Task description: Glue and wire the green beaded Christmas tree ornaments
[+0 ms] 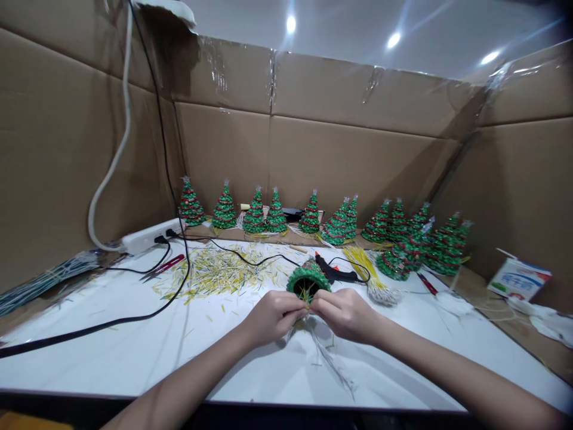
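A small green Christmas tree ornament [308, 272] lies on its side on the white tabletop, its hollow dark base facing me. Yellowish wires [306, 294] stick out of that opening. My left hand [280, 313] pinches the wire ends from the left, thumb against fingers. From the right, my right hand [342, 313] pinches at the same spot, its fingertips nearly meeting the left ones. A bundle of thin pale wires [329, 355] trails from under the hands toward the table's front edge. The exact strands between the fingertips are too small to tell apart.
Behind the ornament lies a black glue gun [335, 272]. Yellow wire bundle [358, 266] is right of it; cut wire bits [219, 272] are scattered left. Red-handled snips [168, 264], a power strip [150, 236] and a black cable [134, 322] lie left. Finished trees [226, 209] line the back.
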{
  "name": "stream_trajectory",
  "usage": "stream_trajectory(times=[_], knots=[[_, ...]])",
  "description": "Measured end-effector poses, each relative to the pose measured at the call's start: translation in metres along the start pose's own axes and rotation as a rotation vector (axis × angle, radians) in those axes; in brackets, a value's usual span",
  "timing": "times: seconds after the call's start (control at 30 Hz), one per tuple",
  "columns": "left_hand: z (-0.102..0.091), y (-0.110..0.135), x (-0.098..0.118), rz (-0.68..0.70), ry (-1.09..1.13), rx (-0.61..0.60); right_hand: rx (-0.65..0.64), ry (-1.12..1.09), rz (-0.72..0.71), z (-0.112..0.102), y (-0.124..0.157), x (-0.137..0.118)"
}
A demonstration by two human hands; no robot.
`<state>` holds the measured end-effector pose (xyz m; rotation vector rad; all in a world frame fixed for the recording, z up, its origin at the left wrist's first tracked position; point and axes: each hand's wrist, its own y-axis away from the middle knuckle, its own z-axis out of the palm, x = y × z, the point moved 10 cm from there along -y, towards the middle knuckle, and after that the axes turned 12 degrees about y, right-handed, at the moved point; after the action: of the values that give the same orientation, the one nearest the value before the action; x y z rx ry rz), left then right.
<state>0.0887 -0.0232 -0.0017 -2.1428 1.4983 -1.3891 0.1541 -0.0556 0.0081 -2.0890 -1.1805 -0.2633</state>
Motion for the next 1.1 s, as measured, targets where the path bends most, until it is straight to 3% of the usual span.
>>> stream_trajectory(times=[0.1,0.3,0.43,0.53,0.67,0.77,0.87,0.97,1.1], knots=[[0.0,0.0,-0.004,-0.032,0.005,-0.004,-0.013,0.005,0.003,-0.002,0.001,0.002],[0.001,-0.004,-0.01,-0.1,0.074,-0.009,0.067,0.064,-0.134,-0.019,0.001,-0.003],[-0.001,-0.005,-0.011,-0.102,0.087,0.005,0.099,0.003,-0.079,-0.015,0.0,0.002],[-0.004,-0.004,-0.011,-0.074,0.057,0.023,0.059,-0.245,0.128,-0.004,-0.003,0.016],[-0.004,-0.001,-0.006,-0.008,-0.072,0.031,-0.096,-0.765,0.561,0.028,0.002,0.038],[-0.001,0.001,-0.001,0.05,-0.171,0.005,-0.307,-1.2,0.852,0.062,0.016,0.034],[0.001,0.0,0.0,0.058,-0.197,-0.022,-0.419,-1.379,0.966,0.073,0.025,0.026],[-0.002,-0.003,-0.003,0.004,-0.095,-0.011,-0.35,-1.162,0.844,0.057,0.022,0.035],[-0.007,-0.006,-0.008,-0.055,0.048,0.026,-0.076,-0.494,0.458,0.007,0.01,0.039]])
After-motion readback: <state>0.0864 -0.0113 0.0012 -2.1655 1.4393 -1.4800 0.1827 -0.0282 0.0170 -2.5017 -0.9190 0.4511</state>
